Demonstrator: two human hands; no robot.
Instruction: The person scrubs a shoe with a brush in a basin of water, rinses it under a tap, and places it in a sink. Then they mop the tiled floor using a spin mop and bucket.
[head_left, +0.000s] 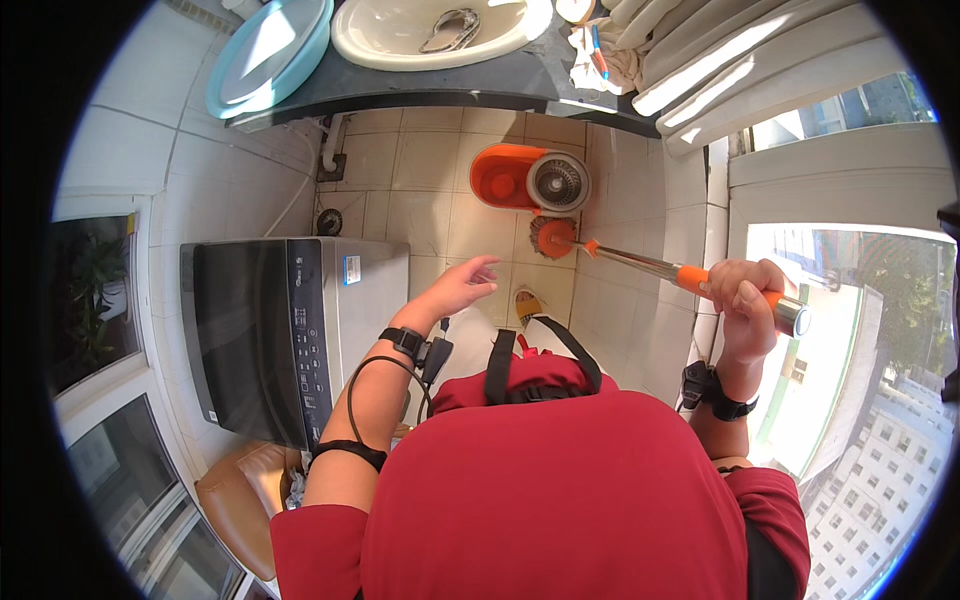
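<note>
My right hand (750, 296) grips the orange handle of a spin mop (637, 259) near its metal end cap. The pole slants down to an orange round mop head (553, 238), which rests on the tiled floor with its fringe around it. Just beyond that head stands an orange mop bucket (499, 178) with a grey spinner basket (559, 182) at its right end. My left hand (459, 286) hangs over the floor between the washing machine and the mop, fingers apart and holding nothing.
A top-loading washing machine (367, 315) stands on the left. Ahead, a dark counter (450, 88) carries a washbasin (360, 41) with a shoe (452, 30) in it, a blue plastic basin (315, 64) and a crumpled cloth (589, 56). Curtains (720, 67) and a window (847, 300) line the right.
</note>
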